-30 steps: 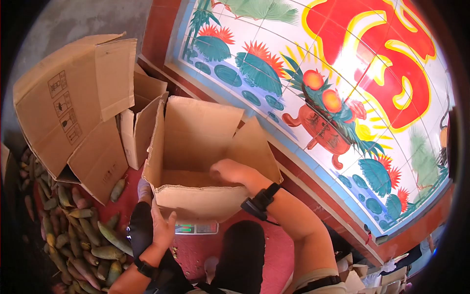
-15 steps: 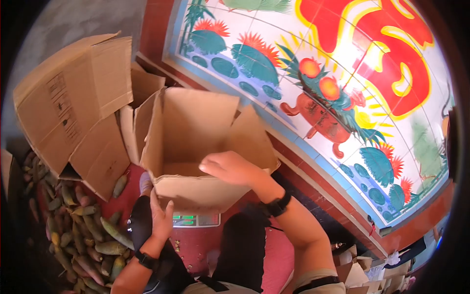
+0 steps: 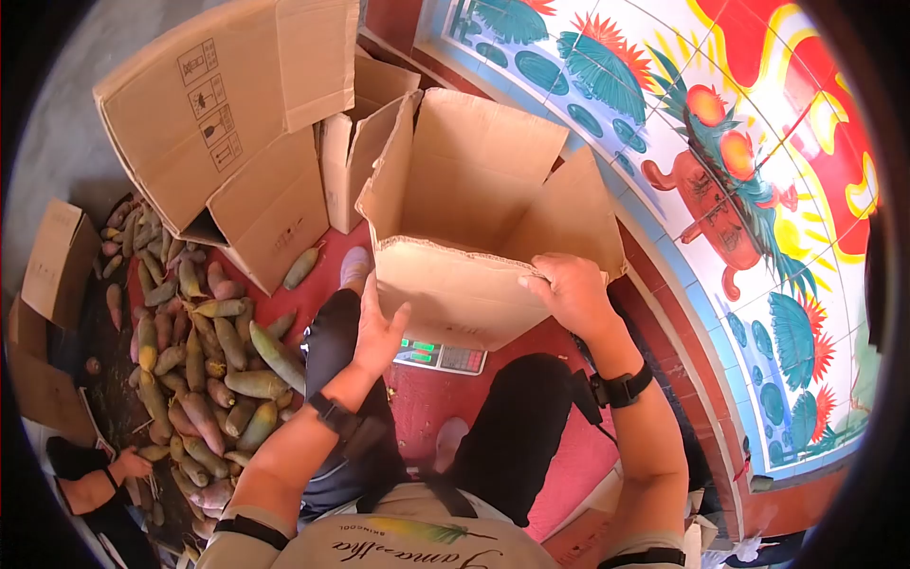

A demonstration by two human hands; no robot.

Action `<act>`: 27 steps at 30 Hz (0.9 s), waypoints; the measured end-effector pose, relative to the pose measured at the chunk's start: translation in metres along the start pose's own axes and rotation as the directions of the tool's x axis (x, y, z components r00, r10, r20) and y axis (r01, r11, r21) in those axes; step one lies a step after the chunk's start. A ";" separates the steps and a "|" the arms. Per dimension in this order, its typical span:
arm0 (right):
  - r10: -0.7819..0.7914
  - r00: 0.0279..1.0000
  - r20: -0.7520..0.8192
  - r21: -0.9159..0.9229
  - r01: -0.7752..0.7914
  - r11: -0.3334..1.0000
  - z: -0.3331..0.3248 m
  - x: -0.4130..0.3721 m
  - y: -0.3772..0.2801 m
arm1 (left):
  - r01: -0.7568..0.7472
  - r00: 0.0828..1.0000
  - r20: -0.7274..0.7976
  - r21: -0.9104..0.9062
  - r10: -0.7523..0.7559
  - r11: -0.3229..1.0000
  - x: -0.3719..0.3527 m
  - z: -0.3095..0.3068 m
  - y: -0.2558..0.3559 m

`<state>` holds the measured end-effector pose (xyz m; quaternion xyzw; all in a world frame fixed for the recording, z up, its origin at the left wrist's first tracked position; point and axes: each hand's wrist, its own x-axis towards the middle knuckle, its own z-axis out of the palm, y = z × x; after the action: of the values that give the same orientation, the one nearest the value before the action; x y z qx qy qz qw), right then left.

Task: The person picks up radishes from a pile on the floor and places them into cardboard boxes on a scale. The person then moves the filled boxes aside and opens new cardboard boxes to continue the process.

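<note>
An open cardboard box [image 3: 455, 294] stands in front of me, tilted in the view, with its inside walls showing and no contents visible. Its near top edge is pinched between the thumb and fingers of my right hand [image 3: 576, 292]. Against the box's lower left front corner rests my left hand [image 3: 379, 332], fingers stretched out and thumb apart. Below the box, a digital scale [image 3: 466, 359] with lit green displays shows partly; the rest is hidden by the box.
Long green and pinkish root vegetables [image 3: 199, 417] lie heaped at left; one lone root vegetable [image 3: 301, 268] lies on the red floor. Larger cardboard boxes [image 3: 227, 104] stand behind. Another person's hand [image 3: 131, 465] reaches in at lower left. A painted tile wall [image 3: 607, 104] borders the right.
My right hand has moved from above the box opening onto its near rim and closed there. My left hand stays by the left corner. The view has shifted, revealing more of the heap and another person's arm.
</note>
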<state>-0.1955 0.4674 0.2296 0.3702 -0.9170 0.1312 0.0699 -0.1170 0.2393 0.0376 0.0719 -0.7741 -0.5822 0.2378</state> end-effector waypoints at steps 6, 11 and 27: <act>-0.085 0.988 -0.130 0.014 0.088 0.996 0.013 0.002 -0.007 | 0.011 1.000 -0.022 0.037 -0.010 0.999 0.002 -0.007 -0.003; -0.095 0.982 -0.161 -0.042 0.090 0.995 0.013 -0.003 -0.010 | -0.012 1.000 0.012 0.058 0.012 0.998 0.002 -0.007 -0.005; -0.230 0.866 -0.445 -0.286 0.106 0.952 -0.002 -0.067 -0.005 | 0.065 0.996 0.053 0.012 -0.066 0.998 -0.004 -0.010 0.008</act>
<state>-0.1440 0.5088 0.2177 0.3940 -0.8450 0.0936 0.3491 -0.1079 0.2348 0.0461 0.0829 -0.7804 -0.5874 0.1977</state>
